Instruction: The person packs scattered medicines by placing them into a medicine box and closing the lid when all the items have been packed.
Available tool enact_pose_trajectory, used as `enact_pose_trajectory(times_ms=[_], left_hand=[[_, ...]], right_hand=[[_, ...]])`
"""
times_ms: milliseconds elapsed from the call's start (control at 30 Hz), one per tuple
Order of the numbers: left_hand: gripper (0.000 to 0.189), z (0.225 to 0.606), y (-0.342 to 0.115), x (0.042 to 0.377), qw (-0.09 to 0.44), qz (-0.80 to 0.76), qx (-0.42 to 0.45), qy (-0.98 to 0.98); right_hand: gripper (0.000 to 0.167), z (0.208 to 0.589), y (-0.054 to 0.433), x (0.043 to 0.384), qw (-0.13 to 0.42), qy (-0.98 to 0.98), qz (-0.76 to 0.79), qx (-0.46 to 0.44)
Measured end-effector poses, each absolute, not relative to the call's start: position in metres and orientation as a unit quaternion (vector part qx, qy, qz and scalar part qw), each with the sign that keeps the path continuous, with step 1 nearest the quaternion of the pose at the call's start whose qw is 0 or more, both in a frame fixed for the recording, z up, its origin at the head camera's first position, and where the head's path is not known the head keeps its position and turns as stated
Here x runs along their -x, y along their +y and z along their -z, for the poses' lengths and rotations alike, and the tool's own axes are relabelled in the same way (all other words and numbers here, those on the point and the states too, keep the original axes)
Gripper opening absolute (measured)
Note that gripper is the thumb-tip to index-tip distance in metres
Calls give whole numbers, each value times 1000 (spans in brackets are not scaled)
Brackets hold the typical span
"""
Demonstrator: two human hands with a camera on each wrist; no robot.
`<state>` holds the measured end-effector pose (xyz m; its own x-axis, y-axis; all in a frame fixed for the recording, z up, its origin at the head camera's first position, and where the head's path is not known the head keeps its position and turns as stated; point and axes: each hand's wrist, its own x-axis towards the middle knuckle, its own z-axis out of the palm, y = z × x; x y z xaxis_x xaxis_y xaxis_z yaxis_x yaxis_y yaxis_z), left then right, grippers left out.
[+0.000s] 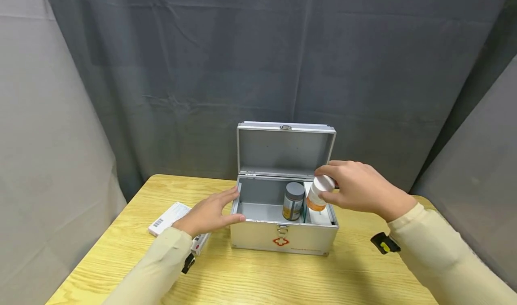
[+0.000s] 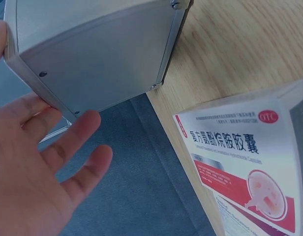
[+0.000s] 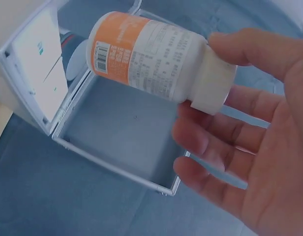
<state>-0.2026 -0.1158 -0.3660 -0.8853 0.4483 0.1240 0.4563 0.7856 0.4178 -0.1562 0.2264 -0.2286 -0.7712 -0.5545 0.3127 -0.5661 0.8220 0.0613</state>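
My right hand [image 1: 357, 188] pinches a white pill bottle [image 1: 319, 192] with an orange label by its white cap. The bottle is tilted, cap up, over the right compartment of an open silver first-aid case [image 1: 256, 236]. A brown jar with a grey lid [image 1: 293, 201] stands inside the case, left of the divider; a white box [image 1: 322, 217] lies in the compartment right of it. With fingers spread, my left hand [image 1: 210, 214] touches the case's left edge; the right wrist view shows the bottle's printed label [image 3: 156, 56] up close.
On the table [image 1: 250, 278], left of the case, lie a white medicine box [image 1: 171, 217] and another medicine box [image 2: 240, 152], partly behind my left wrist in the head view. The case lid [image 1: 284, 152] stands raised at the back. A grey curtain [image 1: 226, 71] hangs behind the table.
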Motion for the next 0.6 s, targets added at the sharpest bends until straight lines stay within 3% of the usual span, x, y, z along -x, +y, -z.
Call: enact_pose_trajectory(times_ms=[300, 600], left_hand=[[83, 363, -112, 205, 4, 218, 254, -942], [83, 360, -112, 205, 7, 194, 254, -948]], right_hand=[[31, 240, 214, 158, 177, -931, 12, -320], [27, 250, 201, 163, 158, -925, 54, -341]])
